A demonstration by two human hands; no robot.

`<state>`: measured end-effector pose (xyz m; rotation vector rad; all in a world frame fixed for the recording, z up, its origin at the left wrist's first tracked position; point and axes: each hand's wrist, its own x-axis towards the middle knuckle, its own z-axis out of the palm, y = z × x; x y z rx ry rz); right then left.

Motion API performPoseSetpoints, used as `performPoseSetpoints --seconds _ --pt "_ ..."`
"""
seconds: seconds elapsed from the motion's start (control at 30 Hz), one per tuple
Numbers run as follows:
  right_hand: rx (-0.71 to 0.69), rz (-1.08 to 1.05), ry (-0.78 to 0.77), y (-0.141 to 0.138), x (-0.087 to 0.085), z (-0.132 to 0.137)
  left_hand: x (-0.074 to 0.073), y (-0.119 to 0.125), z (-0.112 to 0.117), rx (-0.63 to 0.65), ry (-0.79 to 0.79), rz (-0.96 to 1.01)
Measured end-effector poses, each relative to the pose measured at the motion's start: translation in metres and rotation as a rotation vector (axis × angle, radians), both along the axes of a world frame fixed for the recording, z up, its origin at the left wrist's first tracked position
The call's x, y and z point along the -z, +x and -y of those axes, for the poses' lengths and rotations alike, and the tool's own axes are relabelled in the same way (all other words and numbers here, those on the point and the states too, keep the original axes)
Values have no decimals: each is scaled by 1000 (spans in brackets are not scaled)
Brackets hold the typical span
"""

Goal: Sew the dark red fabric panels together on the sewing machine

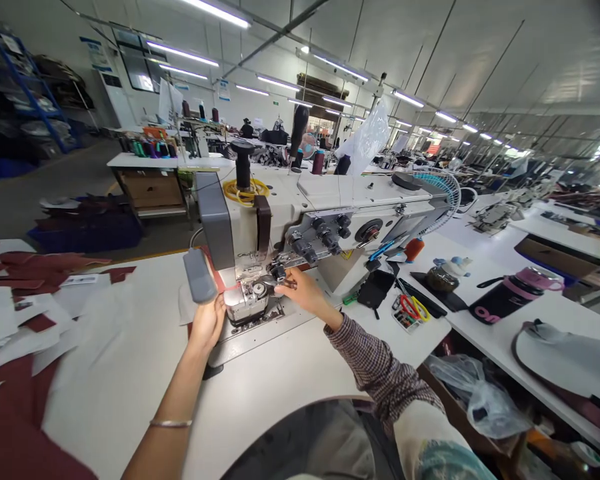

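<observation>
Left hand (207, 325) clamped on red-edged piece (221, 280), which sits at the needle area of sewing machine (300, 207); right hand (305, 291) pinching small black knob (279, 272) on machine, above white tabletop (130, 373).

The left hand (207, 325) is held upright, fingers (215, 308) curled; the right hand (303, 293) is extended leftward, its forearm (377, 360) covered by a checked sleeve.
</observation>
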<state>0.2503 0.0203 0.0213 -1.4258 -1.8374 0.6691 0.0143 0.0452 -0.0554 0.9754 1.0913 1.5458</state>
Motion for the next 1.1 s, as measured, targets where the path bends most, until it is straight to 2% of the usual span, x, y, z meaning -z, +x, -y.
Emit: performPoseSetpoints --seconds 0.07,0.13,0.2,0.27,0.3,0.37,0.43,0.5,0.57,0.67,0.83,0.97,1.03,1.1 --pt "-2 280 100 -1 -11 2 1 -1 13 -69 7 -108" --pt "-9 482 143 -6 -21 2 1 -2 29 -208 17 -203" --pt "-10 604 155 -13 -28 1 -1 -2 45 -372 52 -327" --pt "-25 685 159 -22 -33 0 -9 0 56 -434 177 -551" --pt "-31 718 162 -26 -34 1 -15 3 58 -399 251 -714" --pt "-36 771 197 -34 -34 2 -31 13 58 -228 323 -1110" --pt "-38 816 256 -37 -31 4 -48 27 51 -54 267 -1412" --pt "-42 847 308 -37 -28 6 -61 40 42 20 194 -1559" --pt "-48 847 333 -34 -24 7 -68 49 35 49 178 -1588" --pt "-33 829 381 -29 -20 6 -71 55 30 79 162 -1617" --pt "-14 769 448 -18 -8 14 -75 50 31 110 165 -1615" --pt "24 591 431 -11 3 26 -78 46 27 120 161 -1546" --pt "41 511 400 -11 -2 29 -79 46 24 112 170 -1488" --pt "45 472 389 -12 -15 32 -78 46 23 92 191 -1401"
